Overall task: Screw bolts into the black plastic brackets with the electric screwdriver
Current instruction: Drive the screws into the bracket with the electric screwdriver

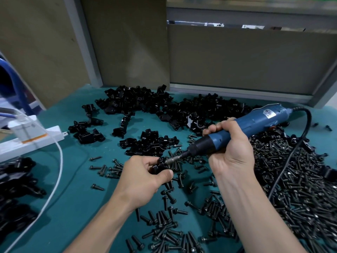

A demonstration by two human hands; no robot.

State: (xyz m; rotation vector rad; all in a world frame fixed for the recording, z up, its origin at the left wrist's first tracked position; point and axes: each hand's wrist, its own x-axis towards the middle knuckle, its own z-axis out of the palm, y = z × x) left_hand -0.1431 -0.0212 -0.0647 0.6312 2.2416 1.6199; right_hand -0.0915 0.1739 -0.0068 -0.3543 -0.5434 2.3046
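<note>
The left hand (145, 178), just below the middle of the frame, has its fingers and thumb curled tight round one black plastic bracket (160, 168), pinching it from both sides so that only a small part shows. The bracket looks light, stiff and glossy, so likely slippery. It should be held by its thick body, clear of the bolt hole, and braced against the driver's twist, which would otherwise spin it in the fingers.

The right hand (231, 143), right of centre, is wrapped fully round the blue electric screwdriver (255, 123) near its black nose. The metal bit (175, 158) slants down and left into the bracket. Whether a bolt sits under the bit is hidden. The tool looks much the heavier of the two. Its black cord (299, 143) trails off its rear end toward the right and may drag, so a grip close to the nose suits aiming.

Loose black bolts (300, 179) lie heaped at the right and scattered beneath both hands. They are small, hard and apt to roll. More brackets (145, 103) are piled across the upper middle of the teal surface (76, 198). At the left a white cable (58, 161) curves past a white power strip (32, 136).
</note>
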